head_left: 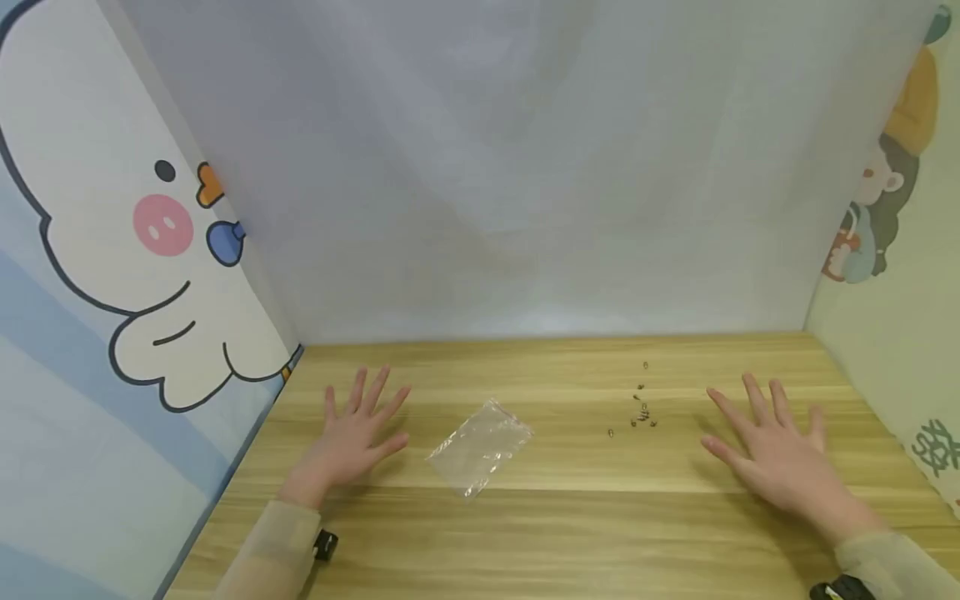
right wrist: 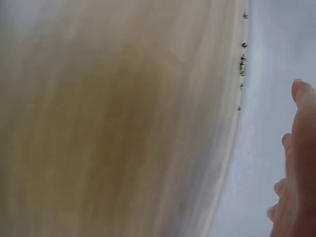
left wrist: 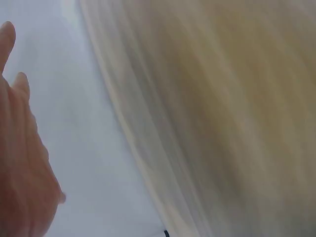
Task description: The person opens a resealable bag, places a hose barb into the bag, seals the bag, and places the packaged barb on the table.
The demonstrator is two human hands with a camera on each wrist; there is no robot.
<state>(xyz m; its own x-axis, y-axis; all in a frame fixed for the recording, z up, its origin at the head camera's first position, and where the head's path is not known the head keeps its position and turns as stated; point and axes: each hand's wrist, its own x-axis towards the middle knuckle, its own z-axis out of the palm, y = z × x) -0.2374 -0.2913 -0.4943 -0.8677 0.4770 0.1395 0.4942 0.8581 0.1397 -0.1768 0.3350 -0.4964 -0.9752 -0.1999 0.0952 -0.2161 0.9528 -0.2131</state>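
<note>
A clear plastic bag [head_left: 480, 448] lies flat on the wooden table, just right of my left hand [head_left: 351, 442]. That hand has its fingers spread and holds nothing. On the other side, my right hand [head_left: 780, 458] is spread over the table, also holding nothing. Several tiny metal pieces [head_left: 643, 415] are scattered between the bag and the right hand, mostly in a small cluster; their exact kind is too small to make out. In the right wrist view, these metal pieces [right wrist: 243, 66] show along the tabletop's far edge, beyond the fingers [right wrist: 303, 94].
The wood-grain table [head_left: 525, 542] runs back to a pale grey curtain-like wall [head_left: 525, 208]. A panel with a white cartoon animal [head_left: 97, 208] stands at the left, and a pale green panel with drawings [head_left: 900, 333] at the right. Dark wrist devices [head_left: 325, 545] sit at both sleeves.
</note>
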